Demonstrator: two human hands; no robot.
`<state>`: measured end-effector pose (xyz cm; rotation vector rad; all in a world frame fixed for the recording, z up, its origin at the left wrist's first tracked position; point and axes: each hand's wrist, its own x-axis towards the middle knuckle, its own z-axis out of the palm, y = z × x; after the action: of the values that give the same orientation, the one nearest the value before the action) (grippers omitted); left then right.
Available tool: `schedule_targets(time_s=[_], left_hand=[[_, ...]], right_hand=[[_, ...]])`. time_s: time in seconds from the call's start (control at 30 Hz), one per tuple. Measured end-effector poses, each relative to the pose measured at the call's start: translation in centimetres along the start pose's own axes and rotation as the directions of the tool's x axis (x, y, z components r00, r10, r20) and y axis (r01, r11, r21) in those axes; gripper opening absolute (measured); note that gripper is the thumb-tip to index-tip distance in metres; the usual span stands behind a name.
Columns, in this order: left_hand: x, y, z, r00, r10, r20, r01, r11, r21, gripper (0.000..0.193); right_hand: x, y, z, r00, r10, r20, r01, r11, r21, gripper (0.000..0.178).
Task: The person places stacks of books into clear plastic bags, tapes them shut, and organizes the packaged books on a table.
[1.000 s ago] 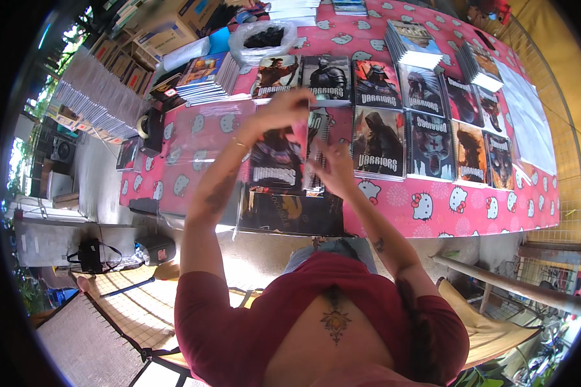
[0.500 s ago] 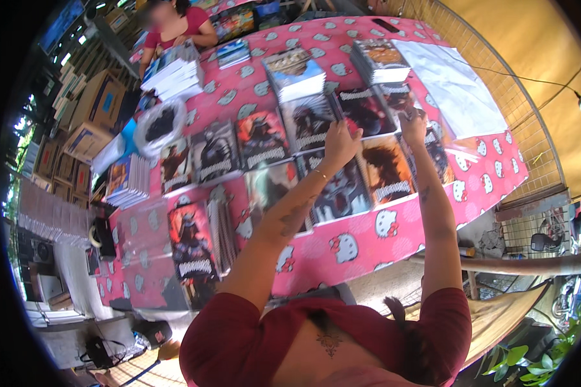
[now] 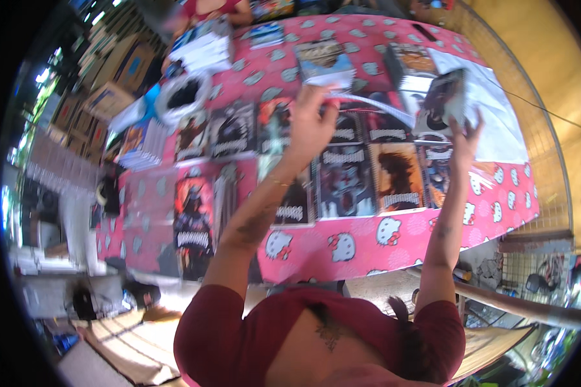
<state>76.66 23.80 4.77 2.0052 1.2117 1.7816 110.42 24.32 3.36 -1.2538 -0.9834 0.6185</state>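
Observation:
My left hand (image 3: 313, 126), blurred by motion, has its fingers closed at the left end of a thin spiral notebook (image 3: 374, 104), seen nearly edge-on above the rows. Farther right, my right hand (image 3: 465, 142) grips a dark-covered notebook (image 3: 440, 103) by its lower right part, tilted up off the table. Below the hands lie notebooks with pictured covers: a grey-blue one (image 3: 346, 180), an orange one (image 3: 397, 177) and a dark one (image 3: 439, 169) at the row's right end. A black-and-white one (image 3: 233, 129) lies farther left.
The pink patterned tablecloth (image 3: 342, 248) covers the table. Notebook stacks (image 3: 325, 64) stand toward the back, with another stack (image 3: 413, 61) to their right. A white plastic bag (image 3: 168, 109) sits at left. White sheeting (image 3: 497, 129) covers the right side. Someone in a red top (image 3: 206, 8) is across the table.
My right hand has moved right and lifted a notebook off the row. My left hand has moved left and up, raising a notebook's edge. The view has shifted slightly.

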Motion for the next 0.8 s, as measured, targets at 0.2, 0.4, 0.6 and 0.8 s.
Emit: schedule_targets(time_s=[0.2, 0.4, 0.6, 0.8], left_hand=[[1.1, 5.4, -28.9, 0.946, -0.172, -0.274, 0.104, 0.964, -0.246, 0.045], [-1.6, 4.8, -37.5, 0.886, -0.237, 0.399, 0.196, 0.971, 0.140, 0.033], [-12.8, -9.4, -29.9, 0.841, 0.021, 0.540, -0.318, 0.828, 0.462, 0.044], [-17.6, 4.5, -8.4, 0.877, 0.207, 0.434, -0.216, 0.976, -0.028, 0.049]], right_hand=[[-21.2, -8.1, 9.1, 0.925, -0.042, 0.378, -0.114, 0.918, 0.380, 0.077], [-40.7, -5.1, 26.7, 0.747, 0.076, 0.660, -0.388, 0.856, 0.341, 0.072], [-42.3, 3.4, 27.3, 0.923, -0.190, 0.334, 0.224, 0.972, -0.066, 0.070], [-20.0, 8.2, 5.3, 0.887, -0.433, 0.161, 0.443, 0.700, -0.560, 0.041]])
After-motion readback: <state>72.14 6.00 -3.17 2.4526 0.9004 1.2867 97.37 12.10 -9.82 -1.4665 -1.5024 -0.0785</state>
